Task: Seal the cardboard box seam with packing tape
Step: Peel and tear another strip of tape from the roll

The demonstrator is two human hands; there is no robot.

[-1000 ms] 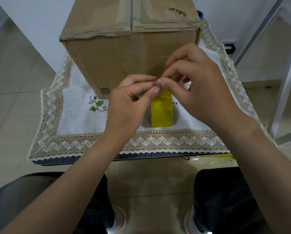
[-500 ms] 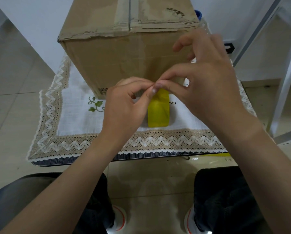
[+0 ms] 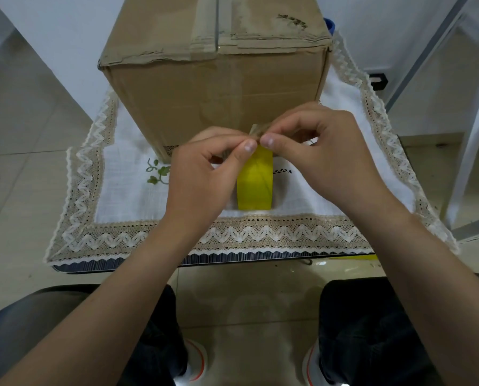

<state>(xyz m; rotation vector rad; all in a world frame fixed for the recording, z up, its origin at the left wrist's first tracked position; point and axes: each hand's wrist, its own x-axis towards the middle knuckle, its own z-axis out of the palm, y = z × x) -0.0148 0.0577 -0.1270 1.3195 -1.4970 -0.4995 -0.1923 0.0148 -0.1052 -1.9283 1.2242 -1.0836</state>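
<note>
Right hand [image 3: 322, 154] lowered; tape roll [image 3: 255, 185] upright, edge-on (both pinching tape end [image 3: 256, 130])

The cardboard box [image 3: 213, 93] fills the upper centre of the frame and blocks the far worktop [image 3: 127, 196], while the yellow tape roll [image 3: 255, 185] stands just below it, leaving bare cloth open at lower left and lower right.

Both forearms extend forward, converging at centre. Left hand [image 3: 202, 176] and right hand [image 3: 324, 151] meet fingertip to fingertip. Fingers [image 3: 250, 146] pinched together.
</note>
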